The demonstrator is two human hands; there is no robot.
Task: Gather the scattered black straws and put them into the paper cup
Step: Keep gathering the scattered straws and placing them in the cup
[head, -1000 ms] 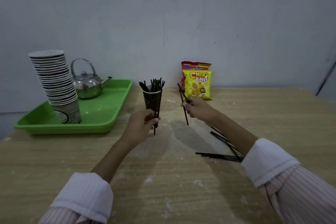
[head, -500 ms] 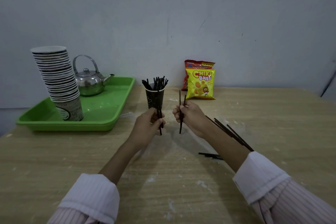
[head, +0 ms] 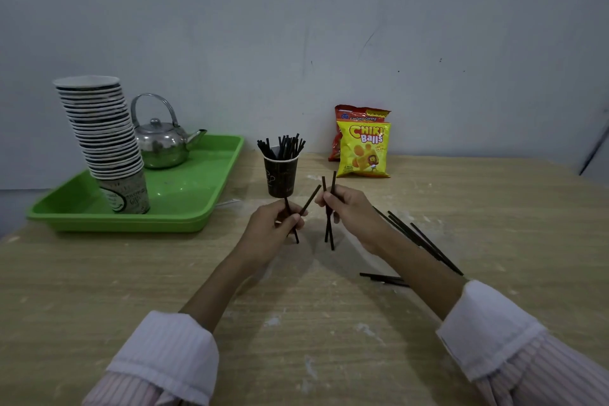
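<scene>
Our left grip (head: 270, 231) is closed, its fingers curled round two crossed black straws (head: 308, 203): one leans up toward the right and the other points down below the fist. Our right grip (head: 349, 211) is also closed, pinching a pair of straws (head: 329, 234) held nearly upright, their ends showing above and below the fingers. The two hands are held close together, not touching, just in front of the paper cup (head: 280, 176). The cup stands upright on the surface (head: 296, 323) with a bunch of straws (head: 283, 145) already fanned out of its mouth. More loose straws (head: 425, 242) lie on the surface beside our right forearm, and a short cluster (head: 384, 278) shows partly under it. To the left, a green tray (head: 184, 188) carries a leaning stack of cups (head: 102, 128) and a metal kettle (head: 161, 142). Two snack bags (head: 362, 152) stand against the wall behind the cup, to its right.
</scene>
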